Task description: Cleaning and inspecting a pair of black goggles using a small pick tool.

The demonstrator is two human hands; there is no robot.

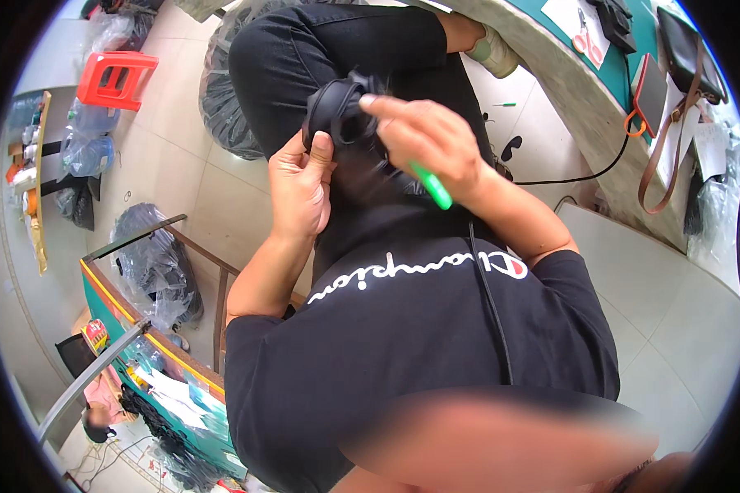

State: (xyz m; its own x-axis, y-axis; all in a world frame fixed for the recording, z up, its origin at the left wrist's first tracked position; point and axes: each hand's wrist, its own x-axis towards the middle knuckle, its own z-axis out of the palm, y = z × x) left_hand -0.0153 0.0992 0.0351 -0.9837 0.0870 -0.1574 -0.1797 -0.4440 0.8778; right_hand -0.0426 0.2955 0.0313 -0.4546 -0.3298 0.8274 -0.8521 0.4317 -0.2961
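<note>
Over my lap, my left hand [302,181] pinches a black curved item [329,107] between thumb and fingers. One part of it is smooth and rounded, with dark loops or straps around it; its exact kind I cannot make out. My right hand [432,148] is beside it, the index finger pointing onto its right side. Closed in that hand is a tool with a bright green handle [432,185], slanting down out of the palm. The tool's far end is hidden or blurred, and the right hand is slightly smeared by motion.
A green-topped table [543,16] at upper right bears scissors [585,41] and a brown-strapped bag [692,57]. A large black plastic bag [226,99] sits by my knee. A red stool [117,80] stands at left. Another person [103,403] is at lower left.
</note>
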